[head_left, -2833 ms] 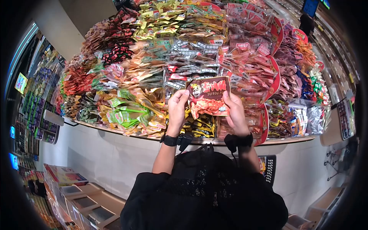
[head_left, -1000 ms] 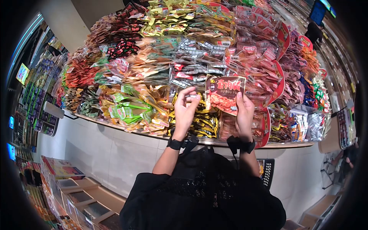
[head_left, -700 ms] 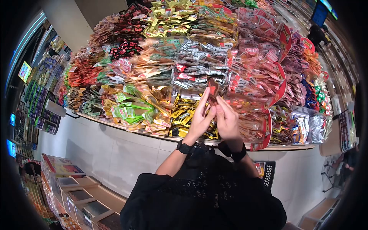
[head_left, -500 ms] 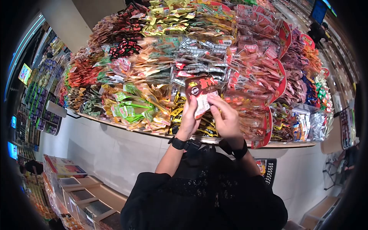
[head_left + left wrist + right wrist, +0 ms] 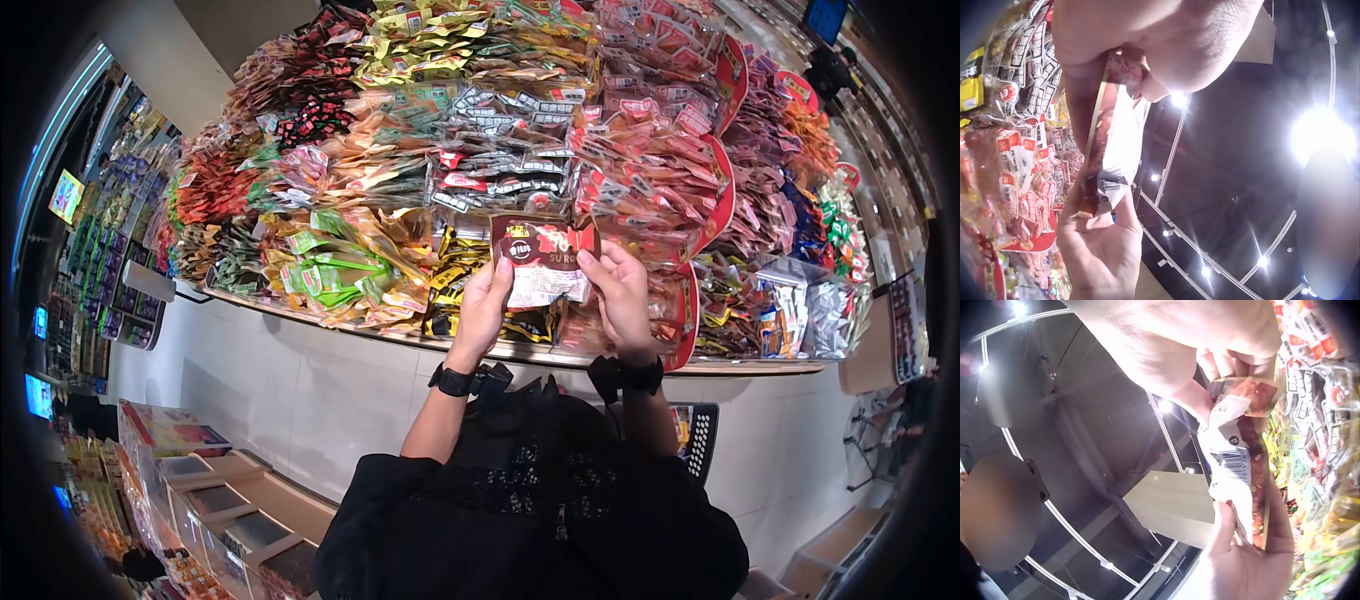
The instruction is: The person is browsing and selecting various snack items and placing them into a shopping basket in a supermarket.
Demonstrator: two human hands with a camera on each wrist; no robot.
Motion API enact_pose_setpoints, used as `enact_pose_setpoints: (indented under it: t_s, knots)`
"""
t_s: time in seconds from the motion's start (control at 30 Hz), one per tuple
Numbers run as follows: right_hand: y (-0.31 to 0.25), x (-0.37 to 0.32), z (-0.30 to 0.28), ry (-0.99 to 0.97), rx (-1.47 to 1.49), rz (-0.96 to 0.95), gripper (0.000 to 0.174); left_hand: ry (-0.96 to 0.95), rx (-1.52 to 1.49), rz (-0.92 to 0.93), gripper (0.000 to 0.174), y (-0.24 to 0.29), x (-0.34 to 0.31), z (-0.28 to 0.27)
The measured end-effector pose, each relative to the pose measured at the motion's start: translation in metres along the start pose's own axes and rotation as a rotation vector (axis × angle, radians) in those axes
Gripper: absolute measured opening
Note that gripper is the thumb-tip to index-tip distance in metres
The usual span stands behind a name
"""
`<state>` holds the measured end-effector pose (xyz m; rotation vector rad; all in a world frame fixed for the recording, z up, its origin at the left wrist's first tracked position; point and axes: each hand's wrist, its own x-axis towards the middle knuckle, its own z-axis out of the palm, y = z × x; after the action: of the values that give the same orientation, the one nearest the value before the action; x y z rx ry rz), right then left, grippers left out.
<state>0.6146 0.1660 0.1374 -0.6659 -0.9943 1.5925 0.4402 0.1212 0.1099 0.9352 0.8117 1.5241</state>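
Note:
A snack packet (image 5: pixel 540 240), dark brown with red lettering and "SU RO" legible, is held up between both hands above the front of the display. My left hand (image 5: pixel 483 308) pinches its left side, thumb on the near face. At the right side, my right hand (image 5: pixel 622 298) grips it the same way. Across the packet's lower part shows a white label (image 5: pixel 548 289); in the right wrist view it bears a barcode (image 5: pixel 1233 465). Reddish printing runs along the packet's edge in the left wrist view. Yellow-and-black packets (image 5: pixel 455 285) lie just behind and below the hands.
A wide display heaped with bagged snacks (image 5: pixel 505 150) fills the space ahead. Red curved signs (image 5: pixel 722 195) divide its right part. Green-labelled bags (image 5: pixel 335 275) lie front left. Behind left stands a wooden bin unit (image 5: pixel 235 500); a dark basket (image 5: pixel 697 435) is beside the body.
My left hand let go of the packet, then took hold again. Between the hands the packet was turned edge-on, then spread, bringing the white label into view. Both hands now hold opposite sides.

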Motion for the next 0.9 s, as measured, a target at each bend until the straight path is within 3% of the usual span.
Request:
enact_pose_setpoints:
  t_s: [0.1, 0.27, 0.43, 0.57, 0.83, 0.9]
  knots:
    - [0.005, -0.007, -0.023, -0.001, -0.045, 0.022, 0.017, 0.018, 0.031, -0.024, 0.040, -0.010, -0.012, 0.013]
    - [0.015, -0.025, -0.051, -0.053, 0.035, 0.075, 0.007, 0.118, -0.223, -0.091, 0.041, -0.034, -0.034, 0.031]
    - [0.020, -0.050, -0.063, -0.156, 0.075, 0.147, 0.010, 0.191, -0.156, -0.079, 0.042, -0.049, -0.075, 0.034]
    - [0.004, -0.085, -0.060, -0.057, 0.144, 0.175, 0.016, 0.114, -0.091, -0.118, 0.040, -0.055, -0.110, 0.037]
    - [0.029, -0.183, -0.065, 0.111, 0.075, 0.109, 0.009, 0.109, -0.206, -0.145, 0.041, -0.072, -0.216, 0.034]
    - [0.036, -0.206, -0.075, 0.264, 0.133, -0.084, 0.009, 0.138, -0.378, -0.137, 0.040, -0.077, -0.249, 0.021]
